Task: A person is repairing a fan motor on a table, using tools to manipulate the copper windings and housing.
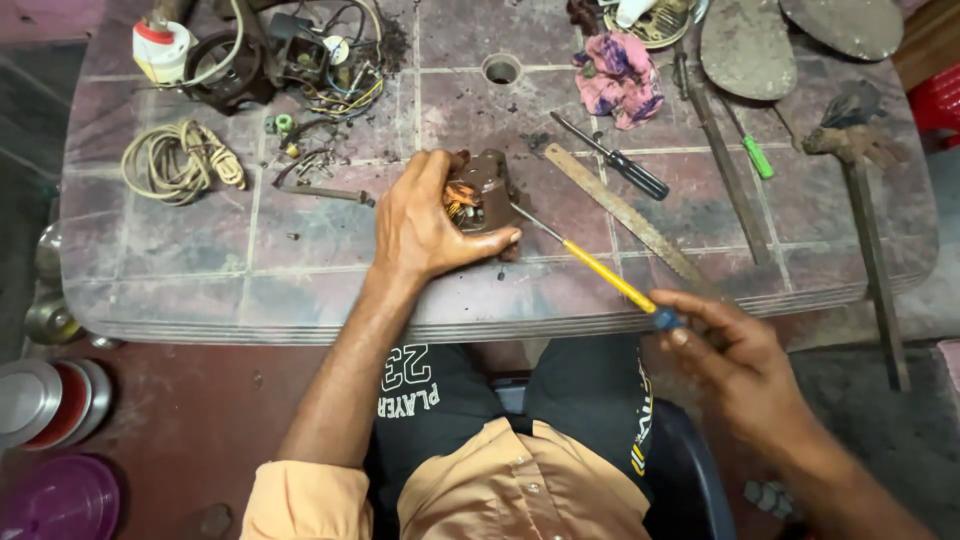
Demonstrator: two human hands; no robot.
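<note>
Two bare hands work at a worn plastic table: the left hand clamps around a small brown motor housing with copper windings showing, near the table's near edge at centre, while the right hand closes its fingers on the blue end of a yellow-handled screwdriver whose metal tip touches the housing's right side. Just to the right lie a black-handled screwdriver and a rusty flat file. A crumpled pink rag sits farther back, a coil of pale cord far left, and tangled wires at the far edge.
</note>
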